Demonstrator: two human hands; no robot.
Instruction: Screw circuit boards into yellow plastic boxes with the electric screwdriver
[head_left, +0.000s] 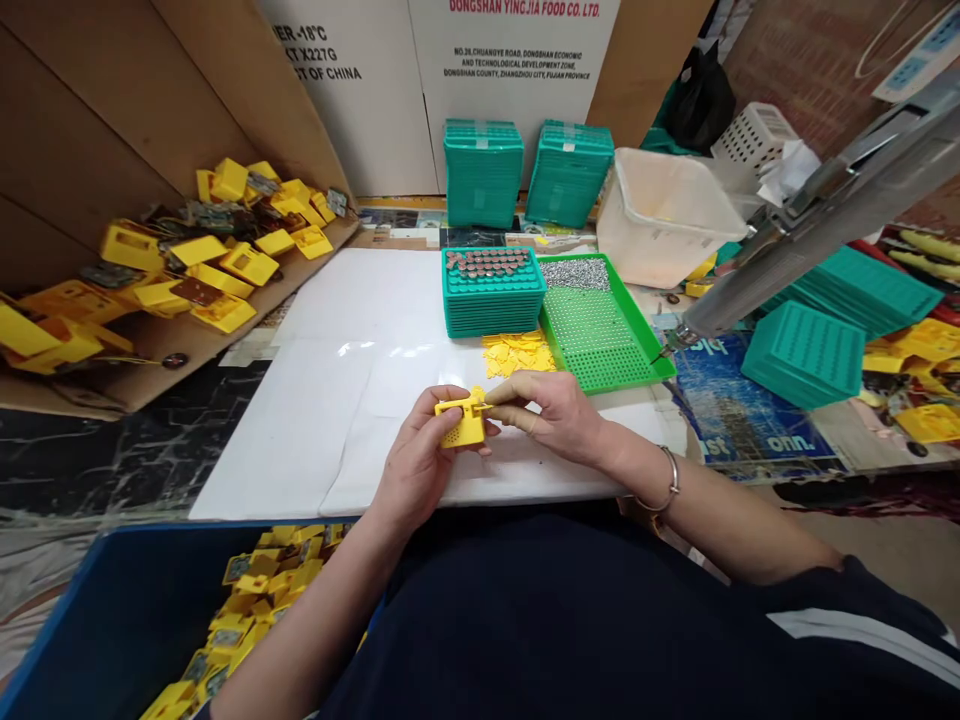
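Observation:
My left hand [424, 445] is closed around a small yellow plastic casing [466, 430] with a grid of tiny holes, held just above the white work surface. At the casing's upper right edge, my right hand [551, 410] pinches a small yellow plastic piece [480, 397]; the fingertips partly hide it. Yellowish covers sit on the right thumb and index finger. Just beyond the hands lies a pile of flat yellow pieces [517, 354]. Behind it stands a stack of teal trays [493, 300], the top one holding rows of small reddish-brown round parts [487, 263].
A green tray [649, 372] with small metallic screws [576, 274] lies right of the stack. An electric screwdriver [720, 300] hangs over its right side. A cardboard box [67, 130] at left and a blue bin [82, 620] below hold yellow casings. A translucent tub [660, 215] stands behind.

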